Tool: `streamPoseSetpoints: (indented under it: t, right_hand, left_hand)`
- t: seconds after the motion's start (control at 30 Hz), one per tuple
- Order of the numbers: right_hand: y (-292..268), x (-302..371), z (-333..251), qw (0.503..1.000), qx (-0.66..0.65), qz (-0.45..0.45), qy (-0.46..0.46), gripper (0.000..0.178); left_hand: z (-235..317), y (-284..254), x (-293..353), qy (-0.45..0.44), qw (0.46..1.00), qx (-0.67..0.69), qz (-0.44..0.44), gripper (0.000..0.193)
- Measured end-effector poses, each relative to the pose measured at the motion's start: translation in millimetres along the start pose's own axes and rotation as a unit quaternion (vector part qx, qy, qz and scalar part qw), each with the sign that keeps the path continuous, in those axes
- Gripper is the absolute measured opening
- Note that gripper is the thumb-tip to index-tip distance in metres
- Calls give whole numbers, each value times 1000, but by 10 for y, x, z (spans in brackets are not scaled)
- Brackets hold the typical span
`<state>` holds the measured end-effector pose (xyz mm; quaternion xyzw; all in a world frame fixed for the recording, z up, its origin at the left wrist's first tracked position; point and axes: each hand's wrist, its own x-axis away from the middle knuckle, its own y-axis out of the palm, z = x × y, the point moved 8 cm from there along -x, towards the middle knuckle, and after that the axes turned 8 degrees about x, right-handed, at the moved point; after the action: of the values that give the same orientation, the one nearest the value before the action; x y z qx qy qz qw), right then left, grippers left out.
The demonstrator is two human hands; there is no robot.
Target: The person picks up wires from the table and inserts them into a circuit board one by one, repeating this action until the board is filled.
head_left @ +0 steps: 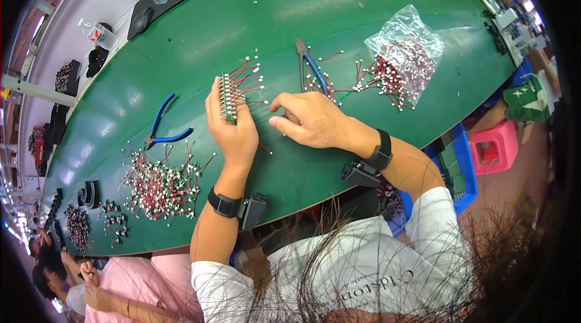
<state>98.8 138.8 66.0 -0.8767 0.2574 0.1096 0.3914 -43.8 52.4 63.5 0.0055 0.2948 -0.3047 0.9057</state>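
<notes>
My left hand (235, 132) is closed around a narrow strip of circuit boards (227, 98), held upright over the green table. From the strip's right side a row of red and black wires (247, 81) with white end plugs fans out. My right hand (315, 120) is just right of these wires, its index finger and thumb bent and apart, with nothing visible between them. Blue-handled pliers (164, 126) lie left of my left hand. A second pair of pliers (313, 67) lies beyond my right hand, among loose wires.
A heap of short plugged wires (162, 187) covers the table's near left. A clear plastic bag (408, 50) spills similar wires at the right. Past the table's right edge stand a blue crate (463, 165) and a pink stool (493, 147). Another person's hands (100, 290) are at lower left.
</notes>
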Motion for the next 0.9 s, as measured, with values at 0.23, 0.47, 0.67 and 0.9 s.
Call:
streamPoseSetpoints:
  t: [0.23, 0.47, 0.67, 0.9]
  right_hand:
    - [41, 43, -92, 989, -32, 45, -138, 35]
    - [77, 100, -353, 975, -62, -73, -201, 45]
    - [83, 54, -200, 983, -157, -74, -57, 39]
    - [56, 94, -232, 974, -203, -84, -61, 18]
  left_hand:
    - [-21, 6, 2, -5, 1000, 17, 4, 51]
    - [-53, -13, 0, -20, 999, 27, 8, 51]
    - [0, -11, -6, -7, 1000, 3, -2, 51]
    - [81, 27, 7, 24, 999, -31, -10, 52]
